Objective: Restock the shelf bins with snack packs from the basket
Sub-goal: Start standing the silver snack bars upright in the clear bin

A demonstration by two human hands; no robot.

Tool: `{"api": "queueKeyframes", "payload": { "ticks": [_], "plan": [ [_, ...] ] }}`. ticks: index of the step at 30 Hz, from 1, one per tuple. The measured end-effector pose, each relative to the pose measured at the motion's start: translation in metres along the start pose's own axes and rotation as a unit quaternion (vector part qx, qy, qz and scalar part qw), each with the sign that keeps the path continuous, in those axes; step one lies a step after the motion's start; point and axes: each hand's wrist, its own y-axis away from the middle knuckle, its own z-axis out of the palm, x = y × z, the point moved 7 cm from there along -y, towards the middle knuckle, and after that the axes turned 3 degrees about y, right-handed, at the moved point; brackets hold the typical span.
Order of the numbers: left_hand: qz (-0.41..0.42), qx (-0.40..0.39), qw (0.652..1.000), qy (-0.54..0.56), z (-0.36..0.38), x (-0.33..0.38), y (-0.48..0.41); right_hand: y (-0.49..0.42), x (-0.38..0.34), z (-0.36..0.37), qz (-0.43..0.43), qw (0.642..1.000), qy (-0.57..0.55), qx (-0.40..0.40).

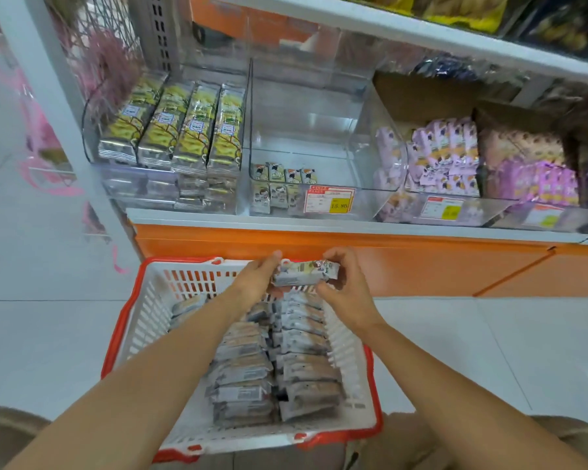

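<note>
While left hand (256, 280) grips packs (304, 273), right hand (347, 290) pinches.

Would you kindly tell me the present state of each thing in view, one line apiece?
left hand: gripping one end of the snack pack
right hand: gripping its other end
snack pack: held level above the basket
basket: on the floor, filled with rows of packs
left bin: full of yellow packs
middle bin: nearly empty, a few small packs at the front
right bin: well stocked with purple packs
</note>
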Motion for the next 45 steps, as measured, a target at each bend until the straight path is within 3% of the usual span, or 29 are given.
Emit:
{"api": "queueKeyframes", "payload": {
  "ticks": [3,9,14,16,18,20,22,25,29,39,45],
  "plan": [
    [0.041,0.008,0.999,0.031,0.005,0.016,0.006,0.004,-0.013,-0.010,-0.034,0.999,0.010,-0.018],
    [0.145,0.046,0.988,-0.022,-0.004,0.050,0.023,0.010,-0.032,-0.023,-0.074,0.992,0.081,-0.069],
    [0.230,0.101,0.961,-0.112,-0.012,0.082,0.042,0.007,-0.068,-0.023,-0.155,0.973,0.133,-0.111],
    [0.302,0.197,0.914,-0.184,-0.020,0.102,0.056,0.000,-0.086,-0.032,-0.175,0.973,0.129,-0.080],
    [0.389,0.290,0.836,-0.256,-0.029,0.122,0.071,-0.012,-0.104,-0.047,-0.187,0.975,0.121,-0.026],
    [0.448,0.309,0.763,-0.349,-0.032,0.131,0.074,-0.028,-0.120,-0.063,-0.186,0.974,0.126,0.025],
    [0.450,0.297,0.709,-0.455,-0.034,0.128,0.060,-0.048,-0.131,-0.078,-0.180,0.970,0.150,0.067],
    [0.410,0.272,0.680,-0.544,-0.037,0.116,0.039,-0.083,-0.136,-0.090,-0.137,0.964,0.202,0.108],
    [0.417,0.280,0.634,-0.588,-0.039,0.104,0.028,-0.121,-0.135,-0.089,-0.073,0.949,0.280,0.123],
    [0.485,0.319,0.595,-0.555,-0.039,0.096,0.009,-0.182,-0.094,-0.058,0.059,0.888,0.457,-0.009],
    [0.497,0.324,0.596,-0.541,-0.039,0.096,0.007,-0.189,-0.074,-0.048,0.119,0.872,0.463,-0.105]
  ]
}}
